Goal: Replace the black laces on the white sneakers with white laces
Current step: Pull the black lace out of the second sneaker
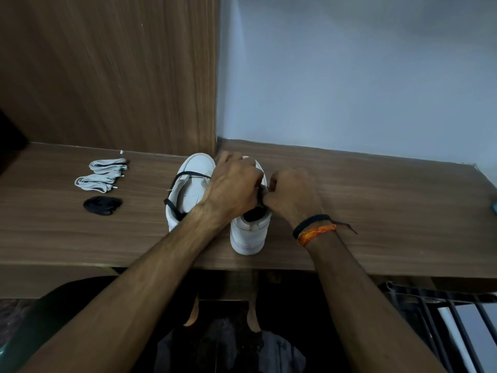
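Two white sneakers stand side by side on the wooden table point(376, 205). The left sneaker point(192, 184) has a loose black lace point(185, 175) looped across it. The right sneaker point(250, 232) points away from me, its front hidden under my hands. My left hand point(232, 187) curls over its top. My right hand point(291, 193) pinches a black lace point(262, 193) at the shoe's upper. Two bundled white laces point(107, 165) point(94, 182) lie at the left, with a balled black lace point(102, 205) in front of them.
A wooden panel point(107, 71) rises behind the table's left half, a pale wall point(349, 76) behind the right. A teal object point(494, 207) sits at the far right edge. A black metal rack point(457, 313) stands below on the right. My feet point(193, 316) show under the table.
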